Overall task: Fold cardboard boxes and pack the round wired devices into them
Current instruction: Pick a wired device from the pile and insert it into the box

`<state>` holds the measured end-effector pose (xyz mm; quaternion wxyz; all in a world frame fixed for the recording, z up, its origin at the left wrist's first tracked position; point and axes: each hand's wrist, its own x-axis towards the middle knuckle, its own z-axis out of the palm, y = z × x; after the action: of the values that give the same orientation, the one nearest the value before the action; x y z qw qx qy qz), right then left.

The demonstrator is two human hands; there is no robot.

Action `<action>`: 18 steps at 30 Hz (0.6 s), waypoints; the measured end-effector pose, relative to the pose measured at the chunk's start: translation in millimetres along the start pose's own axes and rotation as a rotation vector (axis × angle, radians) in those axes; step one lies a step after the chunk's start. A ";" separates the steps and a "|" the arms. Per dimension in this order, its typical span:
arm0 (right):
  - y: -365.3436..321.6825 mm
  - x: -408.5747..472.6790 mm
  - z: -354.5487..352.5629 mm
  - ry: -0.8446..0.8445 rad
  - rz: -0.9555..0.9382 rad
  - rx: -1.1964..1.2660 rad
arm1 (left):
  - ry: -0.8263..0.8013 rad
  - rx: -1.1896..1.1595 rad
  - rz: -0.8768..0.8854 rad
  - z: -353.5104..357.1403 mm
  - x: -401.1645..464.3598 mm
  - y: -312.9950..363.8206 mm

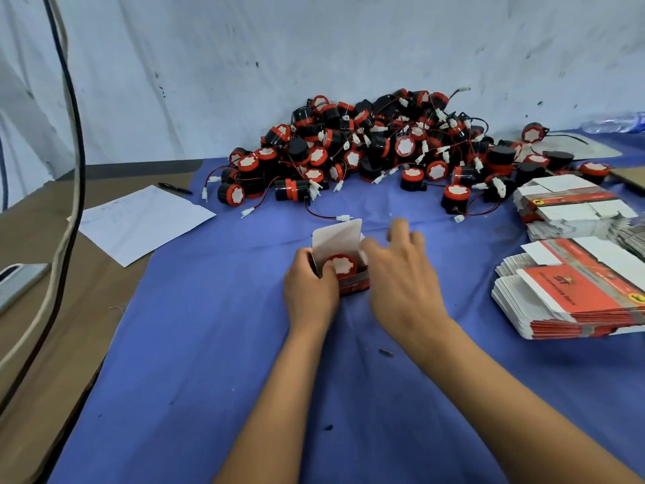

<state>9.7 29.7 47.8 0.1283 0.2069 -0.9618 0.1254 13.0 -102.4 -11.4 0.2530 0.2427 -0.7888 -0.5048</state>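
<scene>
Prob. packing workshop: device pile [366, 148], flat box stacks [572, 302] on blue cloth [209, 344]

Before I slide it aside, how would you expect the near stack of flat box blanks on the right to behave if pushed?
The near stack of blanks looks like many thin loose sheets, already fanned at the edges, so it would probably shear and spread. Single blanks likely bend easily. On the blue cloth, the bottom sheets may drag.

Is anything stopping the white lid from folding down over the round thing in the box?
Nothing visible blocks it. The lid flap stands upright behind the round device, which sits in the box. The left hand grips the box; the right hand is at its side.
</scene>
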 end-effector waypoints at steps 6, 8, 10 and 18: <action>19.2 12.5 -8.9 -0.116 0.097 0.482 | -0.054 -0.061 -0.085 -2.9 10.1 2.6; 11.3 14.5 -12.3 -0.193 -0.006 0.610 | -0.070 -0.105 -0.099 -4.3 11.6 2.0; 6.5 18.7 -10.1 -0.217 -0.114 0.467 | -0.084 -0.139 -0.115 -5.5 11.7 1.8; -16.0 36.8 2.4 0.093 -0.114 0.094 | -0.052 -0.077 -0.075 -5.9 9.2 3.2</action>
<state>-16.3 1.3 59.5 0.1697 0.2609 -0.9345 0.1725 9.4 -111.1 -4.9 0.2226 0.2490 -0.7653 -0.5502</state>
